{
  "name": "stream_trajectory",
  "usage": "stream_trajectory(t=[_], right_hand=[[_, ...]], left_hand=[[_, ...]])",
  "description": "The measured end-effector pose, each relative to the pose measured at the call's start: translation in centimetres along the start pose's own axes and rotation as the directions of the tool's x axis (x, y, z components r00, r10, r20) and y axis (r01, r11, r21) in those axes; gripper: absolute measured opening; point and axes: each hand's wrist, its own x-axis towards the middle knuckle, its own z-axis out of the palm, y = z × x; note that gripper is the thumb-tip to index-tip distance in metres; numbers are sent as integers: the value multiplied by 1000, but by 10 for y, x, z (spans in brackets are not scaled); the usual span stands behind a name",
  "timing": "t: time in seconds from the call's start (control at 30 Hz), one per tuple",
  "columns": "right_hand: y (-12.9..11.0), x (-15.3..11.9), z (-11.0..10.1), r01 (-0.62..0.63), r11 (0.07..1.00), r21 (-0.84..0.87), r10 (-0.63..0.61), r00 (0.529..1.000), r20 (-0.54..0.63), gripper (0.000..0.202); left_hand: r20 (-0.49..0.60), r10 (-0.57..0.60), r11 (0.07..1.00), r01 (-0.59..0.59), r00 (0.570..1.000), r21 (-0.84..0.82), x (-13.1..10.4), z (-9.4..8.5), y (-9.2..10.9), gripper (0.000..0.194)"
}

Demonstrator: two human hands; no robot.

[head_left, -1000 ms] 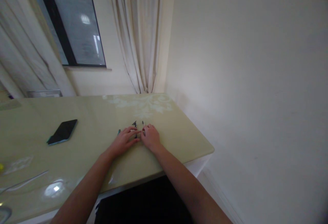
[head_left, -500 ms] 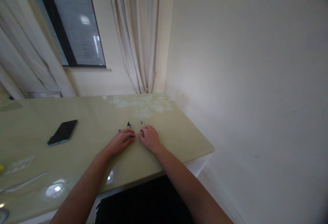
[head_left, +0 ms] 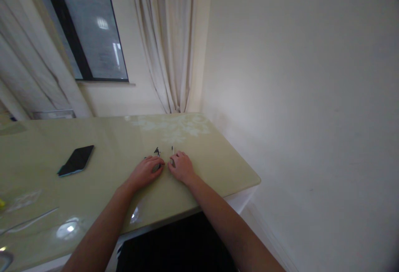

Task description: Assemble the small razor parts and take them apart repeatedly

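My left hand (head_left: 146,173) rests low over the table, its fingers curled and thumb brought toward them. A dark patch shows between thumb and fingers, too small to name. Close by on the right, my right hand (head_left: 181,167) is curled in a pinch, and what it may hold is hidden. The two hands are a small gap apart. Just beyond my left fingertips lies a small dark, irregular piece (head_left: 157,151). A short thin stick with a dark end (head_left: 173,149) lies past my right fingers. Another tiny dark bit peeks out behind my left knuckles.
On the left of the glossy table (head_left: 218,164) lies a dark flat device like a phone or tablet (head_left: 76,160). A thin cable (head_left: 31,220) and a clear wrapper (head_left: 24,200) are nearer the left edge. A wall (head_left: 296,97) borders the right side.
My left hand's fingers have shifted slightly, and the gap between its thumb and fingers shows more. My right hand has barely moved.
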Motion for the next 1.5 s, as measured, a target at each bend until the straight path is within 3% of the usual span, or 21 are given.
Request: stream_trajectory(t=[1.27, 1.4, 1.5], right_hand=[[1, -1, 1, 7, 1000, 17, -7, 1000, 15, 31], [2, -1, 0, 3, 1000, 22, -3, 1000, 6, 34], [2, -1, 0, -9, 1000, 29, 9, 1000, -1, 35]], left_hand=[[-24, -9, 1000, 8, 1000, -14, -3, 3, -5, 28], [-117, -107, 988, 93, 987, -120, -3, 3, -12, 36], [-252, -290, 955, 264, 923, -134, -5, -2, -24, 41]])
